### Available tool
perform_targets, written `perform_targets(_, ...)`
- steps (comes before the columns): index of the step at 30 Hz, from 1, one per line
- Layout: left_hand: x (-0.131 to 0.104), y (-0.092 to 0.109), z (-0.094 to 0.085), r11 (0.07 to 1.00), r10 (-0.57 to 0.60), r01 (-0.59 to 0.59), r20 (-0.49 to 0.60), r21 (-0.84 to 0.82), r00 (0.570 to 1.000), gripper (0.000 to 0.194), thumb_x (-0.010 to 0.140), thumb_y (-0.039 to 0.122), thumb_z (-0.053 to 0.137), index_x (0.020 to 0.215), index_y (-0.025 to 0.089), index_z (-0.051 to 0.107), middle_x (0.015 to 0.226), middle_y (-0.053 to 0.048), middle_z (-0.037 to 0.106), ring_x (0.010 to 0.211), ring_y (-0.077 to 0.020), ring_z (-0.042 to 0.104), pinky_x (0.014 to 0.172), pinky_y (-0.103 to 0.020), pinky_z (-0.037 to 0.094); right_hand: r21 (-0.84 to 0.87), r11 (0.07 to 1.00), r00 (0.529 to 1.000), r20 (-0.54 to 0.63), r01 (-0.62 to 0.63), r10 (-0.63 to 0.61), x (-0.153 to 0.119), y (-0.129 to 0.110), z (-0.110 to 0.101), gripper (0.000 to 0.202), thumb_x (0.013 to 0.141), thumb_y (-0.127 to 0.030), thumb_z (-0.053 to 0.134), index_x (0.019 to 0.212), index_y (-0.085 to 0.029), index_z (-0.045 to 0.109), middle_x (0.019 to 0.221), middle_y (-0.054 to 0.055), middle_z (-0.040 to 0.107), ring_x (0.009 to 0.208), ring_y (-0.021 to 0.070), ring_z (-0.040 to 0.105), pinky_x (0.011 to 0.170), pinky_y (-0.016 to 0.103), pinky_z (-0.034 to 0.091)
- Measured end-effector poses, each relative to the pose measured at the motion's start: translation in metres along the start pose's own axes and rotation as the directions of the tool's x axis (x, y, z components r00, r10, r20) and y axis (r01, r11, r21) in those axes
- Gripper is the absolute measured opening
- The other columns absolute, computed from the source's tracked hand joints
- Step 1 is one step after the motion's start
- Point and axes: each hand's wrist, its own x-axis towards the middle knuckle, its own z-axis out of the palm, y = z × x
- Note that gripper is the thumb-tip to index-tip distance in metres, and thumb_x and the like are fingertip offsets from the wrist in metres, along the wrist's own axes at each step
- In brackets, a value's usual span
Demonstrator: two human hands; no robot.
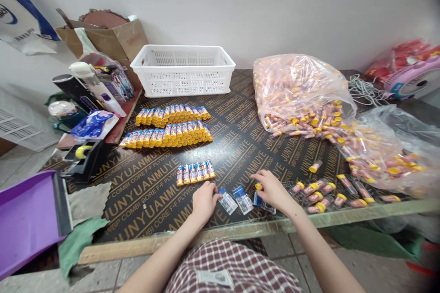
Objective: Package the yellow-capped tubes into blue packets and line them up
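Note:
My left hand [204, 201] rests on the table with fingers loosely bent and a small gap at the thumb, its tips beside a flat blue-and-white printed label [227, 201]. A second such label [243, 200] lies to its right. My right hand [271, 190] is curled over a small tube whose yellow cap [258, 186] shows between the fingers; the rest is hidden. Below that hand, another label [263, 202] is partly covered. A short row of labelled tubes with yellow caps [195, 172] lies just beyond my left hand.
Behind are stacked rows of labelled tubes [168, 135] and a white plastic basket [182, 80]. Loose unlabelled tubes [319, 194] lie at right, near a large plastic bag of tubes [299, 87]. A tape dispenser [84, 158] and purple dustpan [30, 219] are left.

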Motion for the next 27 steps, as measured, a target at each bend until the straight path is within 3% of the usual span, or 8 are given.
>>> perform_targets(4, 0.004, -0.005, -0.002, 0.997, -0.01, 0.01, -0.01, -0.07, 1.0, 0.008, 0.073, 0.024, 0.066, 0.069, 0.02, 0.062, 0.074, -0.001, 0.059, 0.07, -0.0159, 0.056, 0.063, -0.026, 0.034, -0.098, 0.995, 0.999, 0.046, -0.021, 0.026, -0.009, 0.008, 0.008, 0.045, 0.062, 0.004, 0.045, 0.092, -0.019, 0.068, 0.089, 0.007, 0.062, 0.085, 0.0214, 0.056, 0.08, 0.032, 0.043)
perform_targets(9, 0.0, -0.004, -0.002, 0.989, 0.007, -0.014, -0.046, -0.15, 0.999, 0.008, 0.071, 0.02, 0.066, 0.065, 0.019, 0.061, 0.071, 0.0, 0.059, 0.066, -0.0149, 0.054, 0.062, -0.025, 0.036, -0.146, 0.989, 0.999, 0.006, -0.035, 0.036, -0.002, 0.01, 0.013, 0.033, 0.065, 0.001, 0.046, 0.082, -0.019, 0.065, 0.084, 0.006, 0.06, 0.083, 0.0216, 0.056, 0.077, 0.031, 0.043)
perform_targets(11, -0.001, -0.005, -0.002, 0.988, 0.045, -0.049, -0.034, -0.145, 0.998, 0.007, 0.074, 0.019, 0.063, 0.067, 0.019, 0.062, 0.072, -0.002, 0.062, 0.069, -0.0165, 0.056, 0.065, -0.026, 0.037, -0.142, 0.988, 0.998, -0.036, -0.051, 0.046, 0.0, 0.008, 0.011, 0.028, 0.068, -0.002, 0.047, 0.085, -0.019, 0.063, 0.084, 0.006, 0.06, 0.082, 0.0216, 0.057, 0.075, 0.031, 0.045)
perform_targets(14, -0.004, -0.007, -0.002, 0.989, 0.116, -0.117, -0.021, -0.095, 0.993, 0.008, 0.078, 0.016, 0.056, 0.077, 0.019, 0.063, 0.078, -0.004, 0.065, 0.077, -0.019, 0.058, 0.071, -0.028, 0.039, -0.116, 0.99, 0.991, -0.117, -0.079, 0.065, -0.001, 0.001, 0.007, 0.032, 0.078, -0.01, 0.046, 0.107, -0.018, 0.057, 0.092, 0.007, 0.06, 0.082, 0.0208, 0.059, 0.075, 0.032, 0.047)
perform_targets(17, -0.007, -0.007, -0.002, 0.987, 0.157, -0.158, -0.034, -0.036, 0.987, 0.011, 0.079, 0.013, 0.052, 0.081, 0.02, 0.061, 0.079, -0.005, 0.064, 0.077, -0.0197, 0.058, 0.07, -0.029, 0.04, 0.042, 0.998, 0.968, -0.244, -0.043, 0.052, -0.006, -0.014, 0.005, 0.036, 0.087, -0.019, 0.043, 0.122, -0.018, 0.05, 0.101, 0.009, 0.061, 0.083, 0.0197, 0.06, 0.077, 0.033, 0.048)
perform_targets(21, -0.011, -0.003, -0.004, 0.961, 0.19, -0.213, -0.139, -0.174, 0.972, 0.01, 0.073, 0.01, 0.054, 0.071, 0.02, 0.055, 0.086, -0.004, 0.064, 0.085, -0.0196, 0.057, 0.075, -0.029, 0.041, 0.359, 0.933, 0.929, -0.356, 0.033, 0.104, -0.014, -0.039, 0.005, 0.023, 0.088, -0.026, 0.049, 0.106, -0.02, 0.062, 0.099, 0.007, 0.064, 0.08, 0.0182, 0.061, 0.072, 0.032, 0.05)
perform_targets(24, -0.008, 0.001, -0.011, 0.827, 0.01, -0.086, -0.138, -0.555, 0.99, 0.009, 0.071, 0.015, 0.058, 0.069, 0.019, 0.051, 0.072, 0.0, 0.062, 0.068, -0.0151, 0.057, 0.066, -0.027, 0.043, 0.548, 0.836, 0.918, -0.346, 0.031, 0.193, -0.019, -0.055, 0.009, 0.017, 0.084, -0.026, 0.056, 0.099, -0.02, 0.062, 0.093, 0.006, 0.066, 0.077, 0.0173, 0.063, 0.071, 0.03, 0.052)
perform_targets(27, -0.001, 0.005, -0.022, 0.46, -0.187, 0.108, 0.022, -0.881, 0.982, 0.021, 0.063, 0.018, 0.068, 0.076, 0.019, 0.052, 0.06, 0.004, 0.061, 0.054, -0.0122, 0.056, 0.057, -0.024, 0.045, 0.695, 0.717, 0.91, -0.328, 0.05, 0.255, -0.021, -0.066, 0.016, 0.018, 0.08, -0.025, 0.061, 0.098, -0.021, 0.061, 0.091, 0.005, 0.065, 0.08, 0.0174, 0.064, 0.073, 0.03, 0.054)
